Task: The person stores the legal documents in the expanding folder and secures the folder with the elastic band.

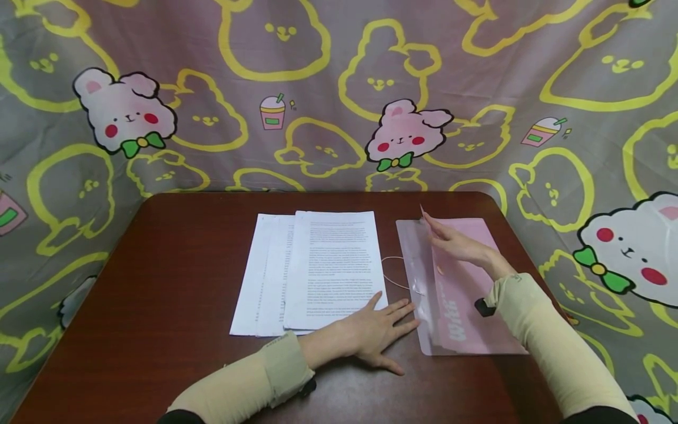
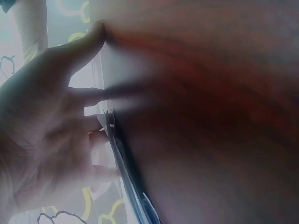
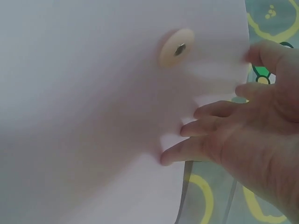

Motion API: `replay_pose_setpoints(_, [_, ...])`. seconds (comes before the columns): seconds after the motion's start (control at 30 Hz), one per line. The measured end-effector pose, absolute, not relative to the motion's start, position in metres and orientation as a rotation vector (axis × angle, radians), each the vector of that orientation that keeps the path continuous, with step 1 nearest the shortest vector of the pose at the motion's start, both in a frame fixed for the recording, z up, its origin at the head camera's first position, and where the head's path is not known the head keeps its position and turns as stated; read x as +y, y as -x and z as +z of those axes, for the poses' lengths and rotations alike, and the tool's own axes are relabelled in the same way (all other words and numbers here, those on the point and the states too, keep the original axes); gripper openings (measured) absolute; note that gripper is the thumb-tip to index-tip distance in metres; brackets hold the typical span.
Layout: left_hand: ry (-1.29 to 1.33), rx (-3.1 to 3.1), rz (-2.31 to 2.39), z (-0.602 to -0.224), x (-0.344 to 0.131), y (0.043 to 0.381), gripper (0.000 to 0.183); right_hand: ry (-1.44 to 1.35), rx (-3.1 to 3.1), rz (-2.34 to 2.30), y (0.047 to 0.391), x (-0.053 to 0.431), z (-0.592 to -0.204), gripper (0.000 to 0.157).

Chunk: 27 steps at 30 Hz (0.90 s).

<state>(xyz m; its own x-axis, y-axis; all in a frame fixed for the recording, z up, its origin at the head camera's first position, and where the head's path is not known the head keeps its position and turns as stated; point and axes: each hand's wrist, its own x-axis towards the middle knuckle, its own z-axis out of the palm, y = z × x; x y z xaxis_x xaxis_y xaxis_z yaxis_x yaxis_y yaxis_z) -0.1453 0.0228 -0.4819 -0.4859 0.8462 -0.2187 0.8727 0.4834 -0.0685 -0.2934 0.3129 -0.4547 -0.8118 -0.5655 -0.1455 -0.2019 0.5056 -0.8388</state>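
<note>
A pink translucent document folder [image 1: 477, 318] with white lettering lies at the table's right, a clear strip along its left side. My right hand [image 1: 458, 244] reaches over it, fingers extended against a raised pink flap [image 1: 430, 235]. In the right wrist view, the fingertips [image 3: 170, 156] touch the flap's surface near a pale round button [image 3: 170, 53] with a metal centre. My left hand [image 1: 376, 333] rests on the table with fingers spread, fingertips right at the folder's left edge. Beside it lie overlapping printed sheets [image 1: 333, 265].
A thin pale string [image 1: 392, 262] loops between the sheets and the folder. The brown wooden table [image 1: 159, 294] has a rounded back edge, and a patterned cloth [image 1: 328, 153] hangs behind and along the sides.
</note>
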Motion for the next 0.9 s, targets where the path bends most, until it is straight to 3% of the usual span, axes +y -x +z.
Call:
replay_pose_setpoints(0.2, [-1.504, 2.566, -0.248, -0.483, 0.023, 0.146, 0.1, 0.507, 2.392, -1.181, 0.289, 0.299, -0.447, 0.083])
replay_pose_setpoints(0.63, [-1.49, 2.558, -0.233, -0.482, 0.022, 0.146, 0.099, 0.51, 2.327, -1.241, 0.286, 0.301, -0.453, 0.096])
replay_pose_setpoints(0.9, [-1.497, 2.565, -0.242, -0.481, 0.022, 0.146, 0.099, 0.457, 2.25, -1.306, 0.285, 0.315, -0.449, 0.093])
